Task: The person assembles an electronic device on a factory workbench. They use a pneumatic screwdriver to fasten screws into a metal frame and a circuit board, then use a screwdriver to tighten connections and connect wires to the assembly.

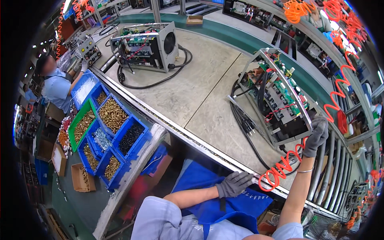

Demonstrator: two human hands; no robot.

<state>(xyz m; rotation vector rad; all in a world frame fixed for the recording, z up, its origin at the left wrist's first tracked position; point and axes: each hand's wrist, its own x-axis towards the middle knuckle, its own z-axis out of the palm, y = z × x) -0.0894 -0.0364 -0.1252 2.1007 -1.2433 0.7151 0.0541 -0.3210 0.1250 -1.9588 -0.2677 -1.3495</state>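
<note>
My right hand [316, 136], in a grey glove, is closed at the near right corner of an open electrical unit [280, 96]. Its metal frame stands tilted on the bench, with green circuit boards and red and black wires exposed. The fingertips are partly hidden against the frame. A red coiled air hose [276, 176] runs up from the bench edge close to that hand. My left hand [235, 185], also gloved in grey, lies with fingers outstretched at the bench's front edge, holding nothing. Beside the unit lies a black power cable [249, 129] with its plug.
A second open unit [146, 48] with a fan and black cord stands at the far left of the bench [200, 80]. Blue bins [130, 136] of screws and brass fittings sit at left. A co-worker [58, 84] works beyond them. Metal rollers [330, 172] lie at right.
</note>
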